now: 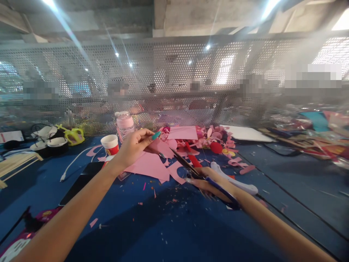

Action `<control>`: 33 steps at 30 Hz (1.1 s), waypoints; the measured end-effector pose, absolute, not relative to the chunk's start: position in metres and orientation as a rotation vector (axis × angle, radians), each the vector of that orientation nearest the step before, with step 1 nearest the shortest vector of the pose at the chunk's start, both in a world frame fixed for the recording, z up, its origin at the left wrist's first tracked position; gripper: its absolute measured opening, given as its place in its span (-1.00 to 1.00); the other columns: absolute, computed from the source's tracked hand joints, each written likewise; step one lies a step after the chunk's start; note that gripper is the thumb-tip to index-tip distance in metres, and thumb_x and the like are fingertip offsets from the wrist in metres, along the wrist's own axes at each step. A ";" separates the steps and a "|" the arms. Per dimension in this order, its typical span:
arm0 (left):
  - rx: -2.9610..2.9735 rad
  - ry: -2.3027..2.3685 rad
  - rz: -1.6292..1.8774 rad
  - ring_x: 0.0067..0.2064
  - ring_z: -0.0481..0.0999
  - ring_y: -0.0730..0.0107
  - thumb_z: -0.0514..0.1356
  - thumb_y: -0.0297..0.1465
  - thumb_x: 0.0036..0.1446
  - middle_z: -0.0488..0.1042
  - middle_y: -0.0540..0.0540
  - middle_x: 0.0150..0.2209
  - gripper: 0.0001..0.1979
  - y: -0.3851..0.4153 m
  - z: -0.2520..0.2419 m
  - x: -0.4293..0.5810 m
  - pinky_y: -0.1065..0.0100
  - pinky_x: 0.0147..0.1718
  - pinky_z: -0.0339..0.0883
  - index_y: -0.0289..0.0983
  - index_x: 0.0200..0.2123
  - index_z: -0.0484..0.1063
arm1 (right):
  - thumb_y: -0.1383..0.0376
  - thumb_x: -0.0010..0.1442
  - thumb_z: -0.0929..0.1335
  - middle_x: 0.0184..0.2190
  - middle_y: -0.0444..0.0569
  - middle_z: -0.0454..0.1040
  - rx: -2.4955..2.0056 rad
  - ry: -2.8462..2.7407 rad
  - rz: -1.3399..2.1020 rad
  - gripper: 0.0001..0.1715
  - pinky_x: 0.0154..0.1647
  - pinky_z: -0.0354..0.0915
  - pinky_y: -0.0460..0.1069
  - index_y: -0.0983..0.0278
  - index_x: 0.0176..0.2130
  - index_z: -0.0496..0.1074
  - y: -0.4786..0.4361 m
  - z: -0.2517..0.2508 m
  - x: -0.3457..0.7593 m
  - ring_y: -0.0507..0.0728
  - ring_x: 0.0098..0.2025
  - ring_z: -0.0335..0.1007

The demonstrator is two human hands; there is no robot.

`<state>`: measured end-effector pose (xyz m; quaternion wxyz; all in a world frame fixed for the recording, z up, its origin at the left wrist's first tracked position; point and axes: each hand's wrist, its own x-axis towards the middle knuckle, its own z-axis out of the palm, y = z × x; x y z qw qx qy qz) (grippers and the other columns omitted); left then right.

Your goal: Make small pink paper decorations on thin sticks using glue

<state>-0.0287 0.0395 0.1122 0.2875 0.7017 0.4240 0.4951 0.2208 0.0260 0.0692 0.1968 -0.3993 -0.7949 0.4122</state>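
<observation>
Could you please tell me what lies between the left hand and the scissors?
The head view shows pink paper there, held by the left hand, its edge near the scissors.

A blue table [131, 233] spans the near side; a grey perforated screen [163, 76] stands along its far edge. Above it, bright lights [269, 8] glare left and right below a concrete ceiling [122, 22].

A pink bottle [125, 124] and paper cups [110, 145] stand near a white cable [63, 177], before a perforated partition [174, 60].
</observation>
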 end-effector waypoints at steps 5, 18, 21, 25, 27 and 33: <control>1.851 1.082 1.189 -0.61 0.47 0.46 0.12 -0.26 0.05 0.44 -0.02 -0.55 -0.82 0.038 0.109 -0.026 0.47 -0.60 0.37 -0.25 -0.38 0.28 | -0.01 0.06 0.26 -0.70 -0.20 0.19 -1.143 -2.203 1.119 -0.58 -0.67 -0.02 -0.13 0.28 -0.53 0.22 0.024 0.070 0.220 -0.04 -0.65 0.08; 1.937 1.106 1.145 -0.70 0.35 0.56 0.06 -0.24 0.10 0.41 -0.01 -0.61 -0.80 0.039 0.107 -0.029 0.49 -0.70 0.22 -0.25 -0.32 0.29 | -0.02 0.02 0.29 -0.72 -0.22 0.18 -1.167 -2.184 1.155 -0.57 -0.69 0.01 -0.12 0.27 -0.55 0.20 0.024 0.070 0.218 -0.04 -0.67 0.09; 1.957 1.116 1.129 -0.70 0.35 0.57 0.06 -0.22 0.10 0.41 -0.02 -0.62 -0.79 0.040 0.107 -0.029 0.50 -0.70 0.21 -0.25 -0.40 0.27 | -0.02 0.01 0.29 -0.74 -0.21 0.17 -1.145 -2.158 1.162 -0.58 -0.72 0.01 -0.11 0.25 -0.58 0.19 0.023 0.068 0.218 -0.04 -0.70 0.07; 1.934 1.159 1.226 -0.72 0.33 0.59 0.05 -0.21 0.11 0.39 0.01 -0.64 -0.78 0.042 0.109 -0.031 0.50 -0.73 0.19 -0.25 -0.43 0.25 | -0.01 -0.01 0.31 -0.77 -0.19 0.19 -1.191 -2.032 1.193 -0.60 -0.76 0.03 -0.10 0.23 -0.58 0.22 0.022 0.066 0.218 -0.02 -0.74 0.10; 1.895 1.166 1.317 -0.72 0.32 0.60 0.04 -0.21 0.12 0.37 0.02 -0.64 -0.77 0.042 0.109 -0.030 0.51 -0.74 0.18 -0.25 -0.45 0.24 | 0.01 0.00 0.31 -0.75 -0.17 0.23 -1.196 -1.908 1.265 -0.62 -0.75 0.07 -0.10 0.24 -0.55 0.23 0.025 0.061 0.218 -0.02 -0.74 0.13; 1.769 1.134 1.201 -0.73 0.36 0.55 0.02 -0.20 0.13 0.37 0.04 -0.65 -0.76 0.032 0.088 0.000 0.51 -0.75 0.21 -0.27 -0.42 0.21 | -0.04 0.05 0.26 -0.70 -0.23 0.23 -0.897 -1.394 1.392 -0.57 -0.74 0.16 -0.13 0.27 -0.52 0.23 0.034 0.034 0.206 -0.06 -0.75 0.12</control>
